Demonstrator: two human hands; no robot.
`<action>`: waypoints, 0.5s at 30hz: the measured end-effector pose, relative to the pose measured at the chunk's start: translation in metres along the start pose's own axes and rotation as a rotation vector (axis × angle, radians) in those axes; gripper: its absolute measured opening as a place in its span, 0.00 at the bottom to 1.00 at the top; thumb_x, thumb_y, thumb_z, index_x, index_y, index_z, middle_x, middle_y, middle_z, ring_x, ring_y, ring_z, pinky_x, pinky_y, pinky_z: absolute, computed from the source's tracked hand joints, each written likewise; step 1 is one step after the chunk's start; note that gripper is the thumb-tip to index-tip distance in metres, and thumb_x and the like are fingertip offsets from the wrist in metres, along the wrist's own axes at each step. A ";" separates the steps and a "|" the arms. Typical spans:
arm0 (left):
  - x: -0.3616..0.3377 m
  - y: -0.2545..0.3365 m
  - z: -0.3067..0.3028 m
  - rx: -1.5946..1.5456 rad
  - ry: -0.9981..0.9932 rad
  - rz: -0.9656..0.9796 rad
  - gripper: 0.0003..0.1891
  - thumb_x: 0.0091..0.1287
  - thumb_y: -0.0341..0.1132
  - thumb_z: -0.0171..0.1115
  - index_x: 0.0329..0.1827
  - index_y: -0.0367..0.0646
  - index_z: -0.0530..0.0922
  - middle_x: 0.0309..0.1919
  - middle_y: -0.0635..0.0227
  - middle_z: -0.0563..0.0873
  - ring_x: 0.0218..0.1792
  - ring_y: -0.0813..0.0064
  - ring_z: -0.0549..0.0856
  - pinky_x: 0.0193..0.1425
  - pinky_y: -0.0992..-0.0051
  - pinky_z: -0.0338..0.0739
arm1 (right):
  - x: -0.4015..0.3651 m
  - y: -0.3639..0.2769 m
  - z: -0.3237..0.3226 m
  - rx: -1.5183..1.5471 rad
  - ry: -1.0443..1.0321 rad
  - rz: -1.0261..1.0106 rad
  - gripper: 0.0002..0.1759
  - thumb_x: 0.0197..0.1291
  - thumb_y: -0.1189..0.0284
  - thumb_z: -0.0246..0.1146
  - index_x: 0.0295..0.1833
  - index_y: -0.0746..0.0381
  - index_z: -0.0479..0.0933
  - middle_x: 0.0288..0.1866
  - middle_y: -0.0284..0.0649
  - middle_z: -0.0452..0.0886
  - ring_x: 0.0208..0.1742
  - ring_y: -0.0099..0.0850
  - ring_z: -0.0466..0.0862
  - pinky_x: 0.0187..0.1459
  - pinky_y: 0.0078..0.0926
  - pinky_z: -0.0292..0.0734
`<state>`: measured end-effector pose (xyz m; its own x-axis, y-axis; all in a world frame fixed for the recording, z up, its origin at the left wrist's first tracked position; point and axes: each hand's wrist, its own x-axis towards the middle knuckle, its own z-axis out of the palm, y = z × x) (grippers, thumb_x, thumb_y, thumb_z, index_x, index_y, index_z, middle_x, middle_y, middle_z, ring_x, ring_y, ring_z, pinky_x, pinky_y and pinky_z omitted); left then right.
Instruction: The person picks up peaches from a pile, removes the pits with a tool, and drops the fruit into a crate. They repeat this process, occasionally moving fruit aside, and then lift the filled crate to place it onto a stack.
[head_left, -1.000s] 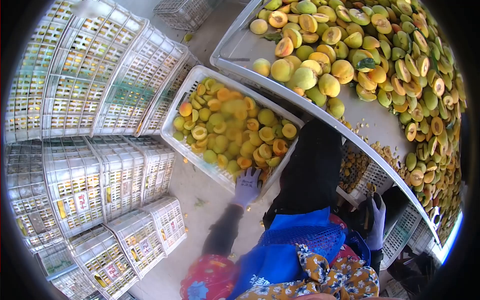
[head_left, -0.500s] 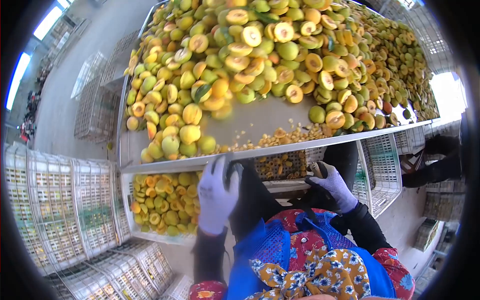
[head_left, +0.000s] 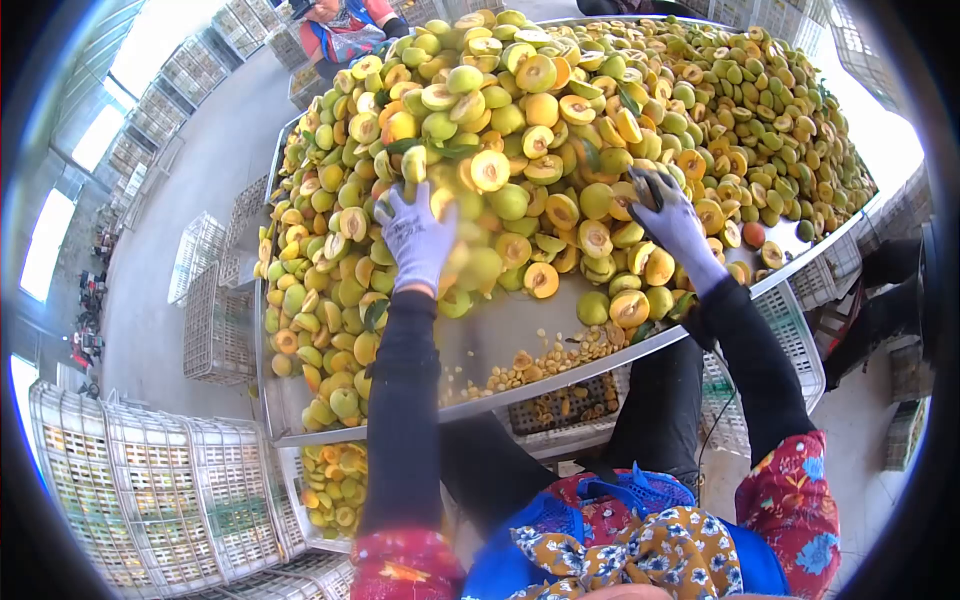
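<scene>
A big heap of yellow-green, apricot-like fruit (head_left: 509, 202), many of them halved, covers a metal-topped table (head_left: 480, 335). My left hand (head_left: 415, 245), in a pale purple glove, lies over the heap's near-left side with fingers spread, touching fruit. Just right of it some fruit is blurred by motion. My right hand (head_left: 680, 232), gloved with dark fingertips, reaches into the heap's near-right side. Its fingers are curled around something small and brownish that I cannot make out. Pale pits (head_left: 540, 370) are scattered along the near edge.
Below the table stand a crate of fruit (head_left: 335, 475) at left and a dark crate with fruit pieces (head_left: 565, 405). White plastic crates (head_left: 150, 480) are stacked at left. Another person (head_left: 345, 30) is across the table, far left. Someone's dark-clothed legs (head_left: 880, 300) show at right.
Both hands have moved forward from the table's near edge onto the heap. Fruit from the heap's front has shifted nearer, covering part of the bare metal. The view has tilted up.
</scene>
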<state>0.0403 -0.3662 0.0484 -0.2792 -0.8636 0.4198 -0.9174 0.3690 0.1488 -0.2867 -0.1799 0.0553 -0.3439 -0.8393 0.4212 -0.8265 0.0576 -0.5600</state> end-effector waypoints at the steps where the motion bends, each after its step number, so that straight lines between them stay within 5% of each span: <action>1: -0.007 -0.001 -0.005 0.028 0.022 0.038 0.31 0.62 0.56 0.62 0.66 0.54 0.74 0.67 0.41 0.66 0.66 0.33 0.66 0.69 0.40 0.62 | 0.016 0.007 0.011 -0.052 0.011 -0.008 0.31 0.55 0.59 0.66 0.66 0.53 0.74 0.62 0.49 0.75 0.63 0.51 0.75 0.63 0.46 0.72; 3: -0.031 -0.005 0.000 0.021 0.000 0.131 0.28 0.61 0.55 0.63 0.62 0.53 0.76 0.63 0.41 0.70 0.63 0.37 0.69 0.68 0.43 0.65 | 0.030 0.002 0.035 -0.223 0.034 0.077 0.29 0.56 0.56 0.66 0.64 0.52 0.76 0.61 0.51 0.75 0.62 0.55 0.74 0.64 0.49 0.70; 7: -0.089 0.020 -0.006 -0.284 -0.273 -0.046 0.27 0.62 0.52 0.66 0.59 0.48 0.75 0.53 0.46 0.75 0.59 0.44 0.75 0.60 0.53 0.75 | 0.009 -0.026 0.047 -0.073 -0.182 0.026 0.25 0.58 0.57 0.63 0.61 0.53 0.77 0.57 0.47 0.77 0.61 0.50 0.76 0.60 0.50 0.71; 12: -0.142 0.012 0.006 -0.264 -0.334 0.087 0.23 0.65 0.47 0.66 0.57 0.44 0.75 0.58 0.44 0.74 0.60 0.43 0.75 0.61 0.54 0.73 | -0.039 -0.059 0.061 -0.114 -0.312 -0.167 0.23 0.62 0.56 0.60 0.60 0.54 0.77 0.55 0.46 0.79 0.60 0.50 0.76 0.62 0.52 0.69; 14: -0.152 0.005 -0.005 -0.336 -0.183 0.159 0.22 0.64 0.43 0.66 0.59 0.46 0.75 0.59 0.45 0.74 0.58 0.42 0.76 0.60 0.52 0.73 | -0.058 -0.063 0.064 -0.080 -0.451 -0.250 0.23 0.64 0.55 0.60 0.60 0.54 0.77 0.56 0.47 0.78 0.62 0.51 0.75 0.62 0.53 0.68; 15: -0.152 0.008 -0.019 -0.372 -0.106 0.198 0.22 0.63 0.41 0.67 0.59 0.46 0.75 0.60 0.45 0.73 0.57 0.42 0.76 0.60 0.51 0.72 | -0.068 -0.065 0.066 -0.116 -0.358 -0.321 0.23 0.62 0.59 0.62 0.60 0.55 0.77 0.58 0.47 0.77 0.63 0.50 0.74 0.63 0.53 0.68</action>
<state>0.0810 -0.2253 0.0024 -0.4849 -0.7871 0.3812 -0.6842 0.6129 0.3953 -0.1801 -0.1626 0.0161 0.0940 -0.9564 0.2766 -0.9166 -0.1915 -0.3509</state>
